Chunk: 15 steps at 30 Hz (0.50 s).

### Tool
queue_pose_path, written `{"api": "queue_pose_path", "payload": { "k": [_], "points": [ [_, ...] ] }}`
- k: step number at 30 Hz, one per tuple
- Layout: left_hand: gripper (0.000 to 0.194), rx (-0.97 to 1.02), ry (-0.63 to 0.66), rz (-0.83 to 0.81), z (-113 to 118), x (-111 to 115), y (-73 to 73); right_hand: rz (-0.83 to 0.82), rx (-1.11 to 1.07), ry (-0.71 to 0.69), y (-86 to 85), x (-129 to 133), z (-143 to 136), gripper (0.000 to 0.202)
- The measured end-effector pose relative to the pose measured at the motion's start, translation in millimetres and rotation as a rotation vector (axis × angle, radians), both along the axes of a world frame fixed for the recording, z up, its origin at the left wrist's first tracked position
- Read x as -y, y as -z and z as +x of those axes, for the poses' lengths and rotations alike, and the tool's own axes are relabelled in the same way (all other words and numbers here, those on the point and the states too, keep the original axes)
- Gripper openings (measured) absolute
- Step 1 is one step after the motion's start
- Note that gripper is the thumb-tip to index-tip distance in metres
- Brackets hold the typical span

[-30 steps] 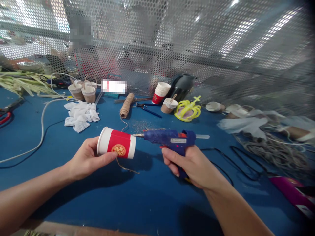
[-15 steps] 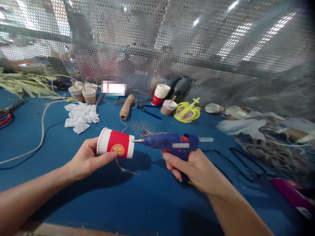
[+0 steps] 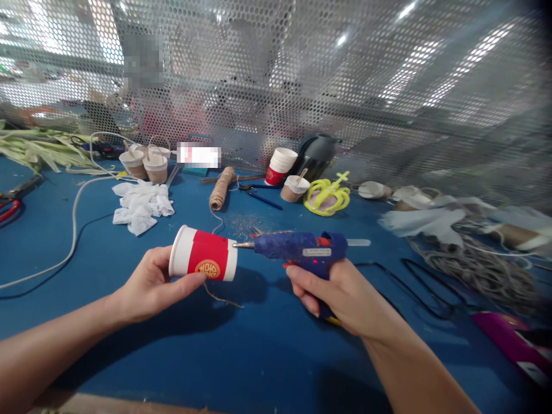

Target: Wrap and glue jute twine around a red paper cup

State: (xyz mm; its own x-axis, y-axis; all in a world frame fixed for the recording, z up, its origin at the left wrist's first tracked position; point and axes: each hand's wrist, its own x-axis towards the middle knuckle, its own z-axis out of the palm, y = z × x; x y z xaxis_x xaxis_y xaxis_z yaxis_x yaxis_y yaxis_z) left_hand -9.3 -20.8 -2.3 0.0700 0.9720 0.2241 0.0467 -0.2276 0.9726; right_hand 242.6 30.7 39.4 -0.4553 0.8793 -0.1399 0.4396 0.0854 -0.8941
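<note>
A white paper cup point(image 3: 209, 253) with a red band and a gold emblem lies sideways in my left hand point(image 3: 150, 284), its base facing right. My right hand point(image 3: 330, 290) is wrapped around the handle of a blue hot glue gun point(image 3: 297, 247). The gun's metal nozzle is at the cup's base end; whether it touches, I cannot tell. A clear glue stick point(image 3: 359, 242) pokes out of the gun's back, and a small red light glows on its side. Below the cup, a loose end of twine shows on the table. Behind it lies a roll of twine point(image 3: 222, 188).
White lace pieces point(image 3: 142, 204) and twine-wrapped cups point(image 3: 155, 169) are at the back left. Pliers point(image 3: 263, 195), stacked paper cups point(image 3: 280, 165) and a yellow crown point(image 3: 328, 196) stand behind the gun. Grey cord point(image 3: 478, 270) lies right. A perforated metal screen point(image 3: 259, 86) rises behind.
The cup has turned slightly in my left hand, its emblem sitting a little lower. The glue gun stays at the base end, almost unmoved.
</note>
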Motion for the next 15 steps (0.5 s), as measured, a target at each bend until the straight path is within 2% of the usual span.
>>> {"api": "queue_pose_path", "payload": {
  "k": [5, 10, 15],
  "points": [
    [0.011, -0.144, 0.012, 0.134, -0.5, 0.5, -0.7, -0.093, -0.045, -0.019, 0.4, -1.9, 0.3, 0.038],
    [0.013, -0.234, -0.025, 0.231, -2.8, 0.1, 4.2, -0.211, -0.17, 0.03, 2.1, -1.8, 0.8, 0.036],
    [0.014, -0.34, -0.053, 0.352, -4.0, -2.3, 5.1, -0.287, -0.155, 0.008, 1.5, -2.1, 2.0, 0.035]
  ]
}}
